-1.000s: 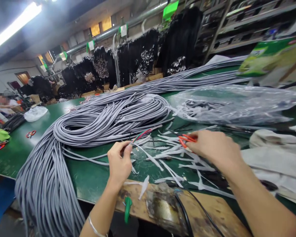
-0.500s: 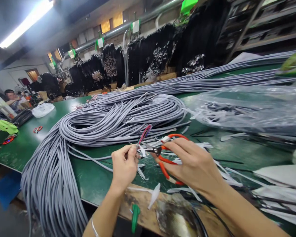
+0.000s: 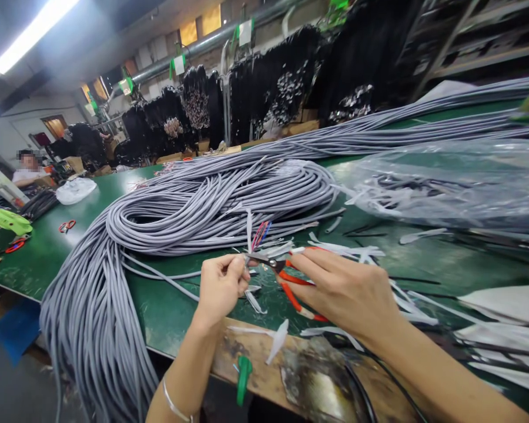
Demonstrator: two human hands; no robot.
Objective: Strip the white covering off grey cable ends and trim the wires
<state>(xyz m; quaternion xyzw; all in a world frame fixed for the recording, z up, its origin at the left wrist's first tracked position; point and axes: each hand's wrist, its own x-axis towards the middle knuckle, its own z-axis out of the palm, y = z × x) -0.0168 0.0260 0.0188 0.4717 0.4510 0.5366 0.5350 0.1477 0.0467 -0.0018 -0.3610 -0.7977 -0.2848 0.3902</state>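
My left hand (image 3: 220, 286) pinches the end of a grey cable (image 3: 167, 276), whose stripped coloured wires (image 3: 260, 232) stick upward beside a strip of peeled sheath. My right hand (image 3: 341, 289) grips orange-handled scissors (image 3: 286, 276). Their blades are closed on the cable end right beside my left fingertips. Both hands hover over the green table (image 3: 171, 317), near its front edge. White sheath scraps (image 3: 277, 341) lie scattered under and around the hands.
A large coil of grey cables (image 3: 203, 205) fills the table's middle and spills over the front left. A clear plastic bag (image 3: 445, 182) of scraps lies right. Spare scissors (image 3: 66, 225) and a green object (image 3: 11, 221) sit far left. A person (image 3: 26, 167) sits beyond. Black cable bundles (image 3: 264, 94) hang behind.
My right hand picked up the scissors from the table and brought them left to the cable end. The blades have now closed on it; the wires point more upright.
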